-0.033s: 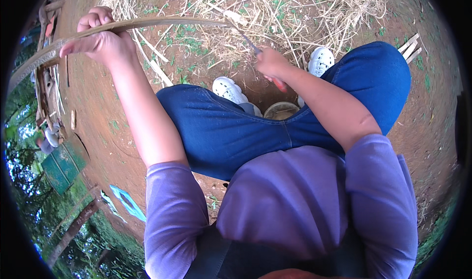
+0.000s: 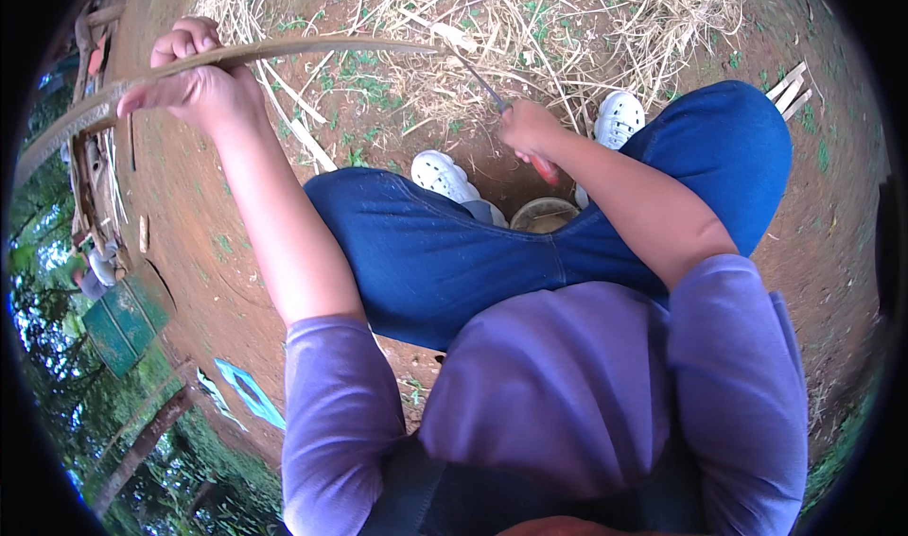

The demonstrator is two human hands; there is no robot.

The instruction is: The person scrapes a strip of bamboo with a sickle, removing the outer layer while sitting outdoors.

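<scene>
My left hand [image 2: 210, 90] is closed around a long, thin strip of wood or bamboo [image 2: 312, 44], thumb below it and fingers curled over. The strip runs from the far left rim across the front of me, its narrow end just short of the knife tip. My right hand [image 2: 532, 128] grips a knife [image 2: 482, 80] by its red handle, which shows below my fist. The narrow blade slants up and left toward the strip's end. Whether blade and strip touch, I cannot tell.
Pale shavings and thin strips [image 2: 530, 35] litter the reddish soil ahead. Between my white perforated shoes [image 2: 440, 172] sits a round, pale object [image 2: 541, 215]. Cut sticks [image 2: 787, 90] lie beyond my right knee. Farther left are a green panel [image 2: 125, 319] and a blue sheet [image 2: 248, 392].
My right hand and the knife have shifted very slightly toward me and to the right. The left hand keeps its hold on the strip, and the whole view has moved a little.
</scene>
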